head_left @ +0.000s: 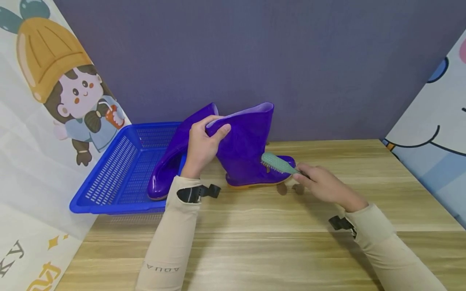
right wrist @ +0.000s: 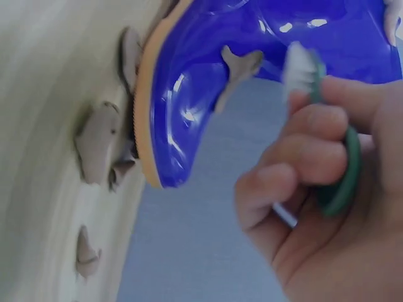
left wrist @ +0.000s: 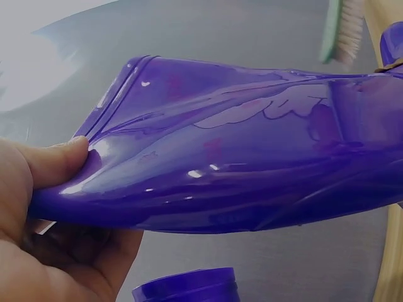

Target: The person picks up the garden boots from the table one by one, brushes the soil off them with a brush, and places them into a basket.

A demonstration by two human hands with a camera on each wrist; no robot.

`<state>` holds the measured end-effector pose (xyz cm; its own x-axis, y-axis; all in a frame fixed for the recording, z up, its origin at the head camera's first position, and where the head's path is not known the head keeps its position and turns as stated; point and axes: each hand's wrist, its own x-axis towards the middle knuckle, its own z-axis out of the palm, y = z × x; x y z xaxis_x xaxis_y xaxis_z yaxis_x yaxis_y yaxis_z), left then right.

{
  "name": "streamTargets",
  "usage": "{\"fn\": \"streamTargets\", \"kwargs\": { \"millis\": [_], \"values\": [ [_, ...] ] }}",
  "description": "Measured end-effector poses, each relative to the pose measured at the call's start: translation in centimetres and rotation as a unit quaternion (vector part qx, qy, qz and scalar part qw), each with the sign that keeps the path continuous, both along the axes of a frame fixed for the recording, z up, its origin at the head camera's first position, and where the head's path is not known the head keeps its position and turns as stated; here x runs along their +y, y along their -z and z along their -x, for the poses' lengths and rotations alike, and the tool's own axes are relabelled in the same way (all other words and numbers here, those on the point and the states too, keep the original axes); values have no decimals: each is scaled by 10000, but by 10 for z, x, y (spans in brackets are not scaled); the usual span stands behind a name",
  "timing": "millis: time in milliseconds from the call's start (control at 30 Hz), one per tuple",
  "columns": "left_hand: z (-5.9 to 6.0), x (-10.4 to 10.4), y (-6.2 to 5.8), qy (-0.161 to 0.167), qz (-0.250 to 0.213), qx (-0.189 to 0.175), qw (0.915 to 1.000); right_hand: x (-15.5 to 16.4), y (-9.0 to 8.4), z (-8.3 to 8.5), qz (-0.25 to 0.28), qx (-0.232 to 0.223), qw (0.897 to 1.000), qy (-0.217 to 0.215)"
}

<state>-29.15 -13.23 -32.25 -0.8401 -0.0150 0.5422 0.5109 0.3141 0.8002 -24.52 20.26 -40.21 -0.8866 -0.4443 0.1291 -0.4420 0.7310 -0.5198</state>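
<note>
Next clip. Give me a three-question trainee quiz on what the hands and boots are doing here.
1. True or false: the left hand grips the top rim of the upright purple boot.
2. What does the right hand hold? A) sponge B) green brush C) cloth
3. Where does the second boot lie?

Key:
1. True
2. B, bristles at the boot's foot
3. Leaning in the blue basket, left on the wooden table
</note>
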Motion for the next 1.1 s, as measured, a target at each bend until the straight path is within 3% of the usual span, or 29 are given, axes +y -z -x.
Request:
{"fn": "streamTargets", "kwargs": {
  "millis": [100, 200, 500, 700, 900, 1100],
  "values": [
    [0, -2, -1, 128, 11, -27, 9999, -6, 6, 0, 186, 84, 9995, -259],
    [-1, -4, -2, 236, -8, -82, 9997, -10, 12, 0, 17, 271, 9992, -290],
    [-3, -7, -3, 268, -28, -220, 9994, -13, 16, -2, -760, 434, 9953, 423],
    [-4, -8, -2, 235, 2, -251, 9994, -9, 18, -2, -922, 421, 9933, 558],
    [-5, -9, -3, 264, -40, -278, 9993, -2, 9, -5, -860, 30, 9946, 584],
    [-7, -11, -5, 290, 21, -344, 9990, -5, -4, -10, -308, 5, 9986, 426]
  ]
}}
